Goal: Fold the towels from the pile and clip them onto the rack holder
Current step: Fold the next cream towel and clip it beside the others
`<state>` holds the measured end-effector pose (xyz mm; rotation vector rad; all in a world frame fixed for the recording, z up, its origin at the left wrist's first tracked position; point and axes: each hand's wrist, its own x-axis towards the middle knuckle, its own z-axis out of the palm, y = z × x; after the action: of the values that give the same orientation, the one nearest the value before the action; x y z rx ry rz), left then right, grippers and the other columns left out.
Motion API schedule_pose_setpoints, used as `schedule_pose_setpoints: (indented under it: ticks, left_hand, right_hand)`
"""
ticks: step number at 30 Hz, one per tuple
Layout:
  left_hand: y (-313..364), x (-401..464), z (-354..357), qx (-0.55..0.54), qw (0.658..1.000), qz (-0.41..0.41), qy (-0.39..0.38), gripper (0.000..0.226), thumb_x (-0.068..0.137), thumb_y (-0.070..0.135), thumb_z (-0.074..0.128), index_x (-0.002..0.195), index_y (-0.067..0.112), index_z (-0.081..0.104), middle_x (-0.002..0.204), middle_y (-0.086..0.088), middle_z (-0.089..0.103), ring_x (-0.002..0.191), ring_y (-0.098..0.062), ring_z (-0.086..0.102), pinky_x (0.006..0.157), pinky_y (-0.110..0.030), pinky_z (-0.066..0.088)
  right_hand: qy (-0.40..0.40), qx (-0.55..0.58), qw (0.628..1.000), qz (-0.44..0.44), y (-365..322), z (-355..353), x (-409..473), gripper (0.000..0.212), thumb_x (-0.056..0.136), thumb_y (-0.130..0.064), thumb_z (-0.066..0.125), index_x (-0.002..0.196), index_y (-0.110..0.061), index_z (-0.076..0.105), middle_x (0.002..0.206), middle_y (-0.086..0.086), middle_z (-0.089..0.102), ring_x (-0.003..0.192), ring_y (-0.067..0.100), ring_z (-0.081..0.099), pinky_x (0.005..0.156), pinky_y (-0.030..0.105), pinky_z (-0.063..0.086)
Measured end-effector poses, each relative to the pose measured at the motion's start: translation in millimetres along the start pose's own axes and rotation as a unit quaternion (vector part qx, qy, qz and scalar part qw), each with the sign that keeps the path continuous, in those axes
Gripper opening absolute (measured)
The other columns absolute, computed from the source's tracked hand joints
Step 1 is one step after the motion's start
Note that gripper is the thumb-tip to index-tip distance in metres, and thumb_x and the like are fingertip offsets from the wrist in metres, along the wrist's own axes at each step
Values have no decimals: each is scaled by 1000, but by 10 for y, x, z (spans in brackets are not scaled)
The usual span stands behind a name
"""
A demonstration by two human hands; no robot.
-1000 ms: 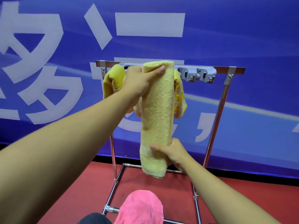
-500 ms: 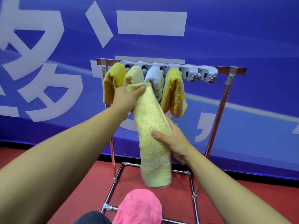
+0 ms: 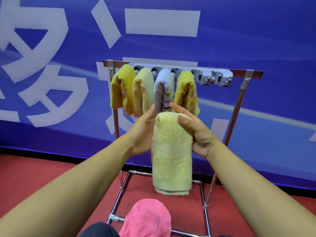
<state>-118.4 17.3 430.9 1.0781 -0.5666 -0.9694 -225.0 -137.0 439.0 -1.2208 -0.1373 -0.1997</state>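
Observation:
A pale yellow towel (image 3: 171,156), folded double into a long strip, hangs in front of the rack. My right hand (image 3: 196,132) grips its folded top, thumb on the front face. My left hand (image 3: 142,134) presses flat against its left edge, fingers straight. Behind stands the metal rack (image 3: 236,113) with a grey clip holder (image 3: 220,79) along its top bar. Several folded towels hang clipped there: a mustard one (image 3: 119,89), a pale yellow one (image 3: 142,93), a white striped one (image 3: 163,89) and another mustard one (image 3: 186,91). The two clips at the right end hold nothing.
A pink towel (image 3: 148,218) lies low in the middle, over the rack's front base bar (image 3: 118,218). A blue banner wall (image 3: 256,40) stands right behind the rack. The floor (image 3: 34,177) is red.
The pale yellow towel came down from the top bar to chest height. My right hand moved up from its lower end to its top. My left hand let go of the top and lies along its side.

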Motion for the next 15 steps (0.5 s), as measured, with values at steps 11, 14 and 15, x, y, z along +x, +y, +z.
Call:
schedule_pose_setpoints:
  ticks: [11,14,15]
  left_hand:
    - [-311,-54,103,33,999,23,-31,75,87,70,51,137,14,62,132,-14,68,124,-29,65,106,-43,50]
    - [-390,-37,158,69,996,46,18,56,84,51,68,125,13,68,119,-14,75,108,-28,72,94,-42,59]
    - [-406,-30,173,88,994,56,31,51,83,46,75,122,13,69,116,-14,76,105,-28,73,91,-41,60]
  right_hand:
    - [76,43,996,13,96,-116,2,54,89,-13,67,141,-20,57,137,16,63,119,30,65,96,43,57]
    - [97,36,995,7,120,-90,36,55,88,-15,67,142,-21,55,131,15,67,117,31,67,94,44,58]
    - [100,33,994,5,122,-83,40,56,88,-15,67,142,-21,55,131,15,67,117,31,67,93,44,58]
